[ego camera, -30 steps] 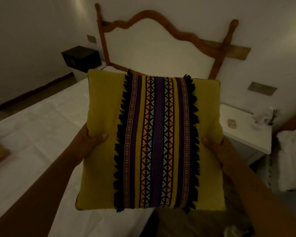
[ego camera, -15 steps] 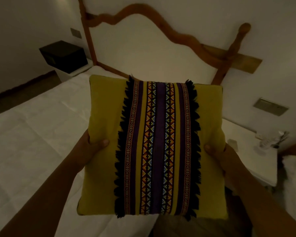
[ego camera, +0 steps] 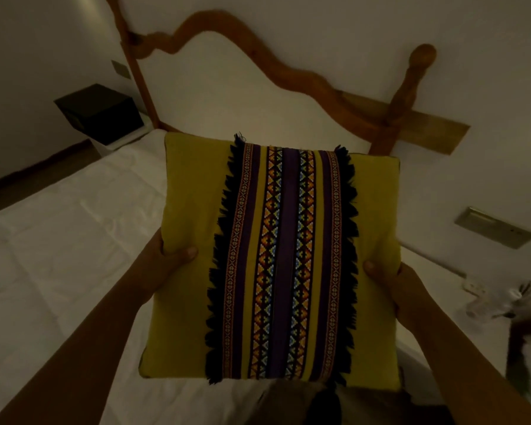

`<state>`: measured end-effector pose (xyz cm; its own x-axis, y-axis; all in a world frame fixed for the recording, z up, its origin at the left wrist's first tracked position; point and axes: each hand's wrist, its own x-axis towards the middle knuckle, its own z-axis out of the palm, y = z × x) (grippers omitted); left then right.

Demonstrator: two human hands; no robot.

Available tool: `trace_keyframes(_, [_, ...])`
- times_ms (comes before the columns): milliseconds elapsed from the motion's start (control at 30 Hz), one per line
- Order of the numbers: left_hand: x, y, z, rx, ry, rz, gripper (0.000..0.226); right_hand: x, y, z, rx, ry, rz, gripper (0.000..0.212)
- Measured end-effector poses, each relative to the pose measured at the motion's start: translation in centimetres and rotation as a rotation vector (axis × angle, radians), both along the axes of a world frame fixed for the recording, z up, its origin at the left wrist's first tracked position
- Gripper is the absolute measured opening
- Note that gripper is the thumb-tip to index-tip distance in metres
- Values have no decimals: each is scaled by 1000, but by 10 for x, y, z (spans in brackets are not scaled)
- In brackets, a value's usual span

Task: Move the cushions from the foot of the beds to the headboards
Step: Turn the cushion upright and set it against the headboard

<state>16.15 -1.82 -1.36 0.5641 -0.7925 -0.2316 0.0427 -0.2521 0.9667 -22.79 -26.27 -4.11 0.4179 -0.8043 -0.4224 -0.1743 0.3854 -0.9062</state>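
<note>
A square mustard-yellow cushion [ego camera: 187,271] with a purple patterned band and black fringe down its middle fills the centre of the view. My left hand [ego camera: 163,262] grips its left edge, thumb on the front. My right hand [ego camera: 390,280] grips its right edge the same way. The cushion is held in the air above the white bed [ego camera: 59,256], its top edge just short of the curved wooden headboard [ego camera: 304,78] and the white pillow [ego camera: 242,96] leaning there.
A black box [ego camera: 101,111] stands on a white nightstand left of the headboard. A white bedside table [ego camera: 442,271] with small items sits on the right. A metal wall plate [ego camera: 494,227] is on the right wall.
The view has closed in on the headboard, which now looms larger. The cushion stays gripped by both hands in the same way.
</note>
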Motion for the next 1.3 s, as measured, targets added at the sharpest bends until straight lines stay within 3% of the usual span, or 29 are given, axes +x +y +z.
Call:
trace_keyframes(300, [-31, -85, 0, 54, 8, 65, 86, -18, -106, -3, 53, -49, 110, 48])
trace_keyframes(567, [-11, -123, -6, 83, -1, 101, 78, 4, -141, -19, 91, -66, 111, 54])
trace_keyframes(700, [16, -143, -18, 97, 17, 103, 74, 27, -157, -25, 102, -51, 115, 53])
trace_keyframes(900, [71, -177, -44, 112, 84, 54, 86, 74, -181, -39, 119, -15, 78, 56])
trace_keyframes(1100, [140, -215, -73, 150, 148, 18, 64, 134, -196, -62, 147, 31, 10, 58])
trace_keyframes(1300, [194, -271, -103, 198, 117, -71, 85, 181, -208, -96, 162, 58, -105, 58])
